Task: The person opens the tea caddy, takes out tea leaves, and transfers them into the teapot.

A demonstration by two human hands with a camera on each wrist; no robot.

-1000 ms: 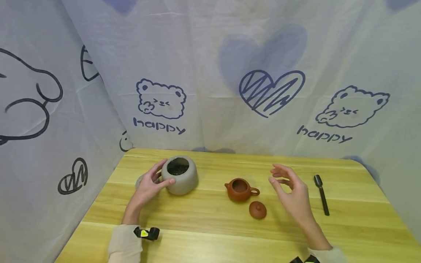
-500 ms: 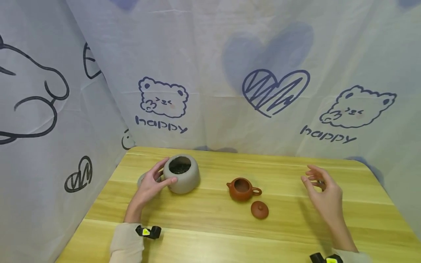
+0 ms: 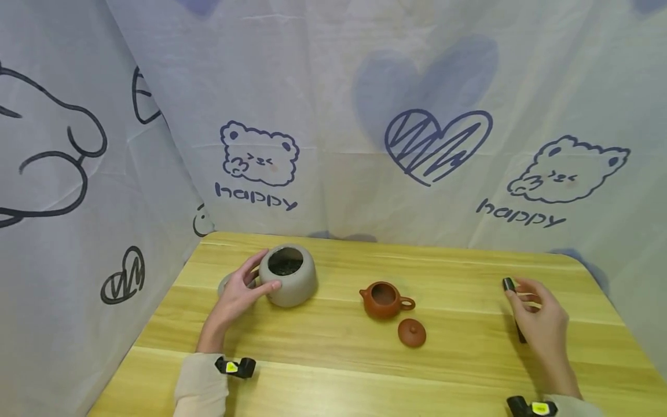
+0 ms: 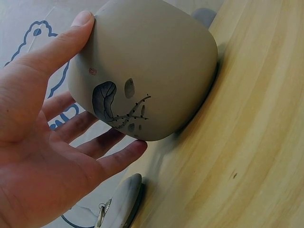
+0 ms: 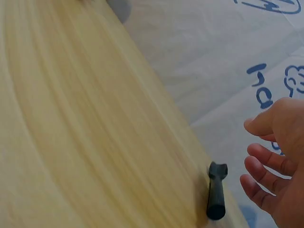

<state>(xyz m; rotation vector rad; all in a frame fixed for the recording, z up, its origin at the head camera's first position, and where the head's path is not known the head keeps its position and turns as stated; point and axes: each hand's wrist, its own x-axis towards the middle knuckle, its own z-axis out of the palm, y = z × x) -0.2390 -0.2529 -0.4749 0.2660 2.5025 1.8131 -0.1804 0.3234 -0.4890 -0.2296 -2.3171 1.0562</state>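
A round grey tea jar point(image 3: 302, 286) stands at the left of the table, dark loose leaves showing through its mouth. My left hand point(image 3: 235, 300) holds its left side, thumb in front and fingers reaching behind; the left wrist view shows a painted lotus on the jar wall point(image 4: 156, 52). At the right, my right hand point(image 3: 544, 321) hovers over a black tea scoop point(image 3: 508, 284) and partly hides it. In the right wrist view the scoop point(image 5: 216, 194) lies on the table, apart from the loosely bent fingers point(image 5: 259, 171).
A brown clay teapot point(image 3: 383, 308) sits uncovered mid-table, spout left and handle right. Its lid point(image 3: 411, 333) lies in front of the handle. Beside the jar, partly behind my left hand, is a grey lid point(image 3: 223, 285). Printed cloth point(image 3: 339, 191) hangs behind the table point(image 3: 333, 341).
My right hand has moved right, from beside the teapot to over the scoop. My left hand stays on the jar. The view has shifted slightly.
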